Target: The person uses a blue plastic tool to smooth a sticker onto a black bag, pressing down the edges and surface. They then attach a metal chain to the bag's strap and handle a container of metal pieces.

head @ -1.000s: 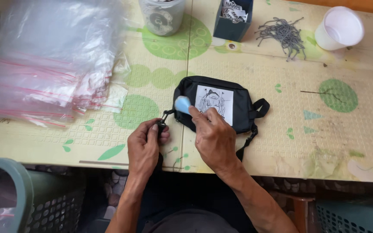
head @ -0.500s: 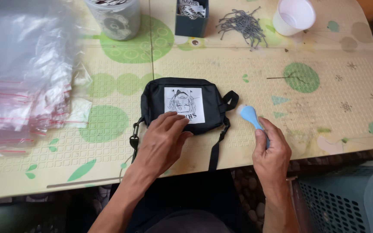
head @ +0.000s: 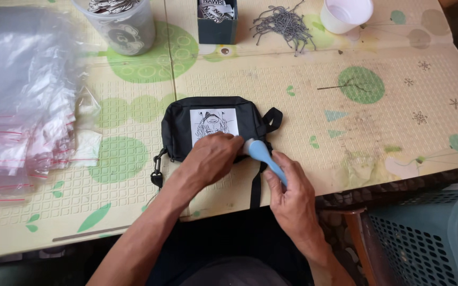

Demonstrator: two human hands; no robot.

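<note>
- The desk [head: 388, 132] carried a cream mat printed with green dots.
- A black pouch [head: 216, 127] lay at frame centre; it looked soft and light, best held by its body.
- The left hand [head: 210, 159] pressed flat on it, grip open.
- The right hand [head: 292, 198] had its grip closed on a blue tool [head: 269, 159].
- At the upper edge, a clear tub [head: 117, 26] held printed discs and a dark box [head: 217, 21] held tags.

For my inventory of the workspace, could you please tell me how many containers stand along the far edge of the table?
3: a clear plastic tub at far left, a dark square box in the middle, and a white cup to its right. Others may lie outside the frame.
</note>
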